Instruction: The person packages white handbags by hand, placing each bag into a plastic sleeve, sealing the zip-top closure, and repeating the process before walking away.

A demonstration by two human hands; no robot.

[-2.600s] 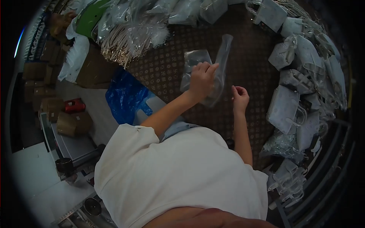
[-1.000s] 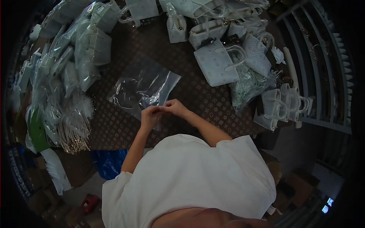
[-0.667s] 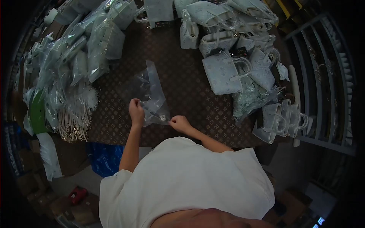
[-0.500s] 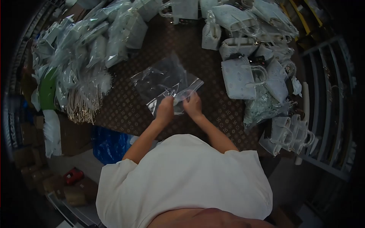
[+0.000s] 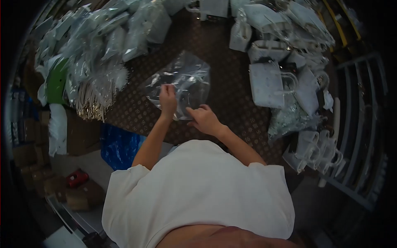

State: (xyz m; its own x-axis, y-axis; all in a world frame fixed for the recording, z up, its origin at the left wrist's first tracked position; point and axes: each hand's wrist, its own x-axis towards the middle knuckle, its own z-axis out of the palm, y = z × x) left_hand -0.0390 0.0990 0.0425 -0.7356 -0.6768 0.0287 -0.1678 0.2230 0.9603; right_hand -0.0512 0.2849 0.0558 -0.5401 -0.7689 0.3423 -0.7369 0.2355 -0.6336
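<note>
left hand (image 5: 168,102) pinches a clear plastic bag (image 5: 192,78) lying beneath and beyond it; right hand (image 5: 204,120), loosely spread, sits at the bag's near edge, apparently straightening it. next move calls for light touch.

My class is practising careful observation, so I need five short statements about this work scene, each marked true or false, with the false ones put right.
1. A clear plastic bag lies on the patterned tabletop. True.
2. White handbags are gathered on the person's right. True.
3. The right hand is lifting a handbag. False: its fingers are at the near part of the clear plastic bag.
4. The red object lies on the tabletop. False: it is off the table, by cardboard boxes at lower left.
5. The left hand is over the clear plastic bag. True.
</note>
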